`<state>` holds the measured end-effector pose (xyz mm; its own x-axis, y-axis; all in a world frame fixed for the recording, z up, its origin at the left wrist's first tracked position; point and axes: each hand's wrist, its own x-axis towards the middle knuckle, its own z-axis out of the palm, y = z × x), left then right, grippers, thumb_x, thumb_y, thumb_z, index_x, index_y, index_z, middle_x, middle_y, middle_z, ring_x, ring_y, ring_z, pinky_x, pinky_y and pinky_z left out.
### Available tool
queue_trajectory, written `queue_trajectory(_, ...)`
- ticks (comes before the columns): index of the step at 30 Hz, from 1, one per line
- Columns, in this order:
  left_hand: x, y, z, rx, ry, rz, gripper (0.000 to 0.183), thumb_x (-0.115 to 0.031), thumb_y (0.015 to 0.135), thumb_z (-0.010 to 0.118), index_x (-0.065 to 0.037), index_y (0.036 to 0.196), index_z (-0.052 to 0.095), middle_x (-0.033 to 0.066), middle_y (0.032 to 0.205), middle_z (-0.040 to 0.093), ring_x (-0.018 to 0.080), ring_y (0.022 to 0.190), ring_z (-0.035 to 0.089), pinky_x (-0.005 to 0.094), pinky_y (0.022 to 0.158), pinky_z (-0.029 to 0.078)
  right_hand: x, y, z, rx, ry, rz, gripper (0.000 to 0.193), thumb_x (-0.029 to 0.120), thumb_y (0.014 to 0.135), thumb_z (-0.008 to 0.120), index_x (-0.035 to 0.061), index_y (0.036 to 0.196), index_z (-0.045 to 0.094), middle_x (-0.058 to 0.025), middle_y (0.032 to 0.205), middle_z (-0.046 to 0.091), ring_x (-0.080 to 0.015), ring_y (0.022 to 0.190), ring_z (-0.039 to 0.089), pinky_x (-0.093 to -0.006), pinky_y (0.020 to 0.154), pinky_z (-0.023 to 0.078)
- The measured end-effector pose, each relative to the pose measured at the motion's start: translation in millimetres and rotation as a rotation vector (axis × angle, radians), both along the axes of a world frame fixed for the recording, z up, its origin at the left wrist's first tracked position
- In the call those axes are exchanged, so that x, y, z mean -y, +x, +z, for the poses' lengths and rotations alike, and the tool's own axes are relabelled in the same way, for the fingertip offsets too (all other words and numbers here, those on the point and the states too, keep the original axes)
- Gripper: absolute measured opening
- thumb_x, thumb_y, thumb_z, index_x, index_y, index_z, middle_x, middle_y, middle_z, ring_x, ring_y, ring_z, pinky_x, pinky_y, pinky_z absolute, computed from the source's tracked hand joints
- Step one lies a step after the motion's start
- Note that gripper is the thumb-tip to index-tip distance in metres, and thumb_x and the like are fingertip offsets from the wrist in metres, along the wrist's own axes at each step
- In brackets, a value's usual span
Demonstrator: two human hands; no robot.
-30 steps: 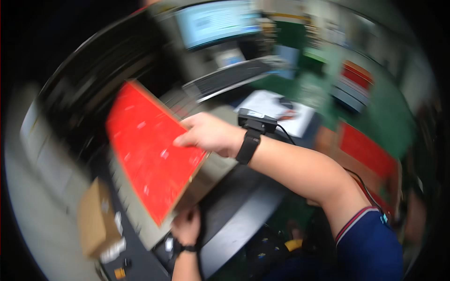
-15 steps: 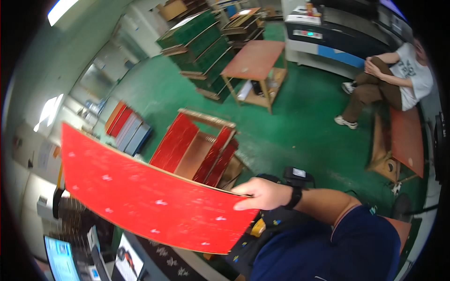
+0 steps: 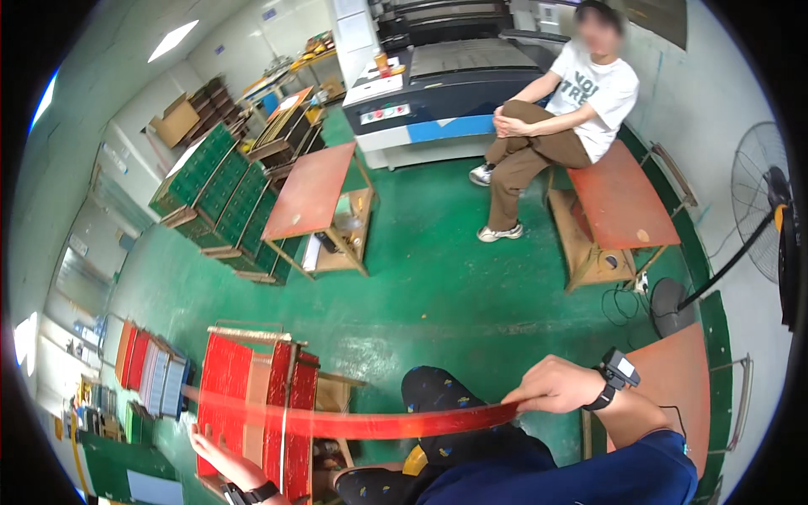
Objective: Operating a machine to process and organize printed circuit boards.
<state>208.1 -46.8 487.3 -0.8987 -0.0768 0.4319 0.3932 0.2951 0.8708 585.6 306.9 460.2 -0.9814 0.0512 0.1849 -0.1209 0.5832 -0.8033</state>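
Note:
A long red board [image 3: 396, 423] stretches across my lap, seen almost edge-on and slightly bowed. My right hand [image 3: 551, 385] grips its right end, thumb and fingers closed over the edge. The board's far left end is smeared by motion. Just below that end, my left hand [image 3: 225, 459] is raised with its fingers apart, holding nothing; a small gap seems to lie between it and the board. Behind the board stands a wooden rack or cart [image 3: 282, 383] with several red panels in it, partly covered by the board.
A person [image 3: 589, 101] sits on a red-topped table [image 3: 627, 202] at the right. Ahead stand another red-topped table [image 3: 316, 189], stacked green boards [image 3: 227, 198] and a large dark machine [image 3: 467, 93]. A standing fan [image 3: 762, 202] and loose cables are at right; red and blue stacks [image 3: 156, 370] stand left.
The red board has turned from showing its broad face to nearly edge-on and swung lower. My left hand has come into view at lower left. The view has turned to the right.

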Motion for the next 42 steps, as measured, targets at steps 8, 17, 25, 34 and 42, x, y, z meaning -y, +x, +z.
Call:
queue_trajectory(8, 7, 36, 6, 0.429, 0.204, -0.082, 0.033, -0.031, 0.095, 0.048, -0.002, 0.104, 0.060, 0.0050, 0.077, 0.056, 0.0149, 0.061, 0.049, 0.0269, 0.054, 0.040, 18, 28, -28, 0.047, -0.048, 0.130, 0.026, 0.018, 0.084, 0.059, 0.0156, 0.109, 0.064, -0.0106, 0.077, 0.064, -0.0291, 0.072, 0.060, -0.0392, 0.061, 0.045)
queue_trajectory(17, 47, 72, -1, 0.207, 0.096, 0.271, 0.022, -0.020, 0.089, 0.052, -0.002, 0.095, 0.064, 0.0059, 0.070, 0.057, 0.0195, 0.062, 0.053, 0.0323, 0.058, 0.045, 17, 49, -32, 0.205, -0.424, -0.096, 0.022, 0.023, 0.083, 0.065, 0.0059, 0.097, 0.068, -0.0061, 0.083, 0.069, -0.0157, 0.076, 0.065, -0.0305, 0.068, 0.050)
queue_trajectory(25, 59, 65, 1, 0.320, 0.263, -0.009, 0.023, -0.025, 0.093, 0.050, -0.005, 0.087, 0.060, -0.0024, 0.073, 0.055, 0.0073, 0.061, 0.050, 0.0247, 0.055, 0.041, 34, 57, -66, 0.083, -0.883, -0.153, 0.043, 0.037, 0.080, 0.069, -0.0044, 0.093, 0.064, -0.0172, 0.094, 0.065, -0.0268, 0.088, 0.063, -0.0366, 0.081, 0.049)
queue_trajectory(34, 44, 56, 50, 0.045, 0.340, 0.128, 0.036, -0.030, 0.092, 0.051, -0.014, 0.061, 0.042, -0.0043, 0.048, 0.030, 0.0057, 0.040, 0.032, 0.0230, 0.041, 0.025, 34, -25, -54, -0.411, -0.863, -0.404, 0.043, 0.040, 0.079, 0.070, 0.0014, 0.066, 0.055, -0.0139, 0.063, 0.060, -0.0244, 0.060, 0.060, -0.0299, 0.055, 0.050)
queue_trajectory(42, 85, 79, -4, 0.506, 0.551, 0.156, 0.030, -0.030, 0.094, 0.046, -0.013, 0.068, 0.048, -0.0024, 0.061, 0.043, 0.0104, 0.052, 0.044, 0.0266, 0.049, 0.041, 29, -48, -39, -0.313, -0.828, -0.661, 0.035, 0.023, 0.084, 0.048, 0.0033, 0.056, 0.056, -0.0070, 0.057, 0.057, -0.0150, 0.053, 0.053, -0.0263, 0.050, 0.038)
